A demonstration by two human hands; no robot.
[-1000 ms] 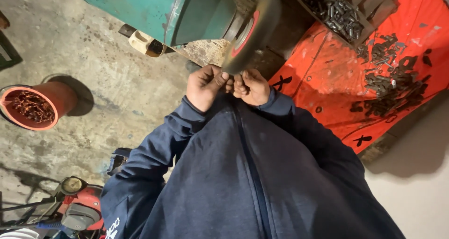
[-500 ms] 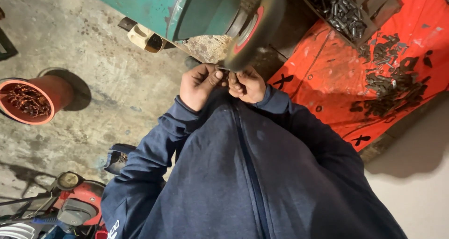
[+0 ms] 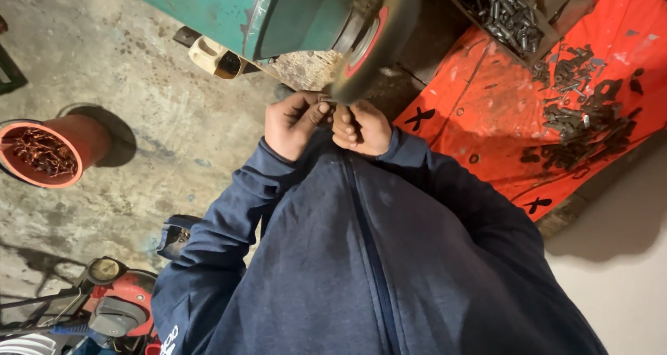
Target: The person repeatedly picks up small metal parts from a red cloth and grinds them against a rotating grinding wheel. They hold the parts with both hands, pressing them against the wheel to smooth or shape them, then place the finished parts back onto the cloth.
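— Where did we have the small metal piece [image 3: 325,102]?
— Top centre: our left hand [image 3: 292,124] and right hand [image 3: 361,129] pinched it together against the blurred grey grinding wheel [image 3: 372,46], presumably steadying it.

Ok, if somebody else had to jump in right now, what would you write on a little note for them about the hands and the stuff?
Left hand: pinching a small piece, mostly hidden, at the rim of the grinding wheel.
Right hand: fingers curled, gripping the same piece beside the left.
Around: green machine body carries the wheel; small dark metal parts heaped on the orange sheet, more in a tray; orange bucket of scraps on the floor.
Done or left: cannot tell; piece at the wheel now.
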